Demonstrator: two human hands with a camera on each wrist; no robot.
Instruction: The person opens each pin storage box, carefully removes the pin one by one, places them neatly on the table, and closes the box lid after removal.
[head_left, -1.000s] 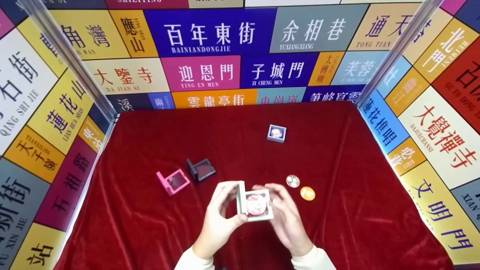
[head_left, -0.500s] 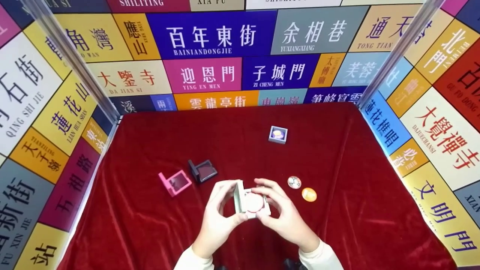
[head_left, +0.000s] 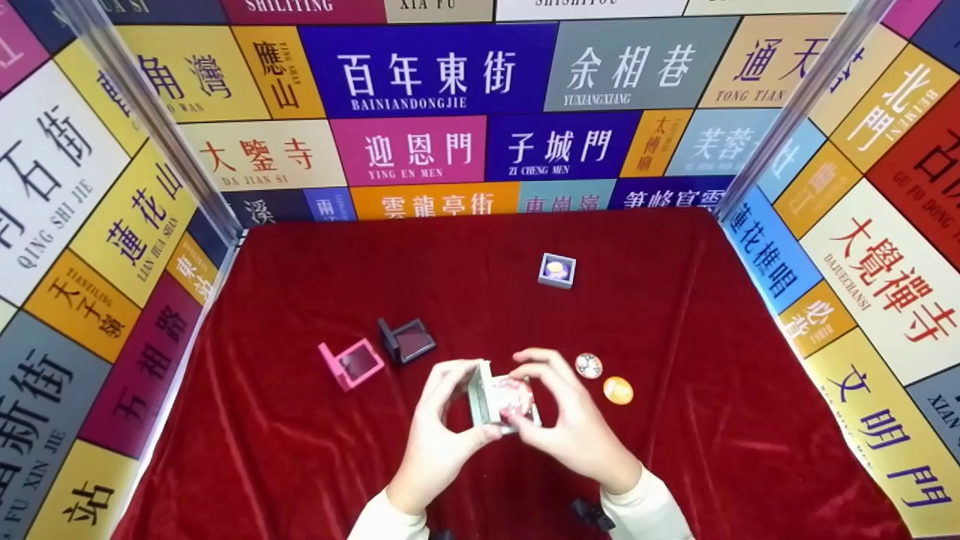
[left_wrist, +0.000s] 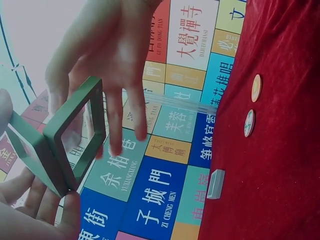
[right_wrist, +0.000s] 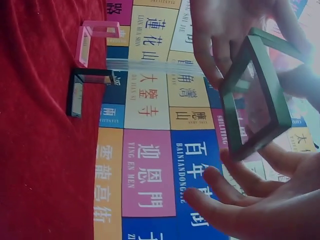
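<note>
Pale green plastic in the head view, darker green from the wrists: the case (head_left: 478, 406). Two square frames hinged along one edge, folded apart like a book. Borders plain and thick; clear film in the windows, as seen from the wrists. Held up above red cloth (head_left: 300, 442), between the hands.

Disc (head_left: 511, 397) at the case's right half: round, red and white, glossy, tilted. Print too small to read.

Left hand (head_left: 439, 429) grips the hinge side, thumb on the near edge, fingers curled behind the upright half. Right hand (head_left: 568, 418): thumb and forefinger pinching the disc at its edges; other fingers spread.

On the cloth, left: pink case (head_left: 356, 365), black case (head_left: 409, 341) just beside it, both folded apart. Right: patterned disc (head_left: 589, 366), orange disc (head_left: 618, 390). Farther off: grey box (head_left: 557, 284).
</note>
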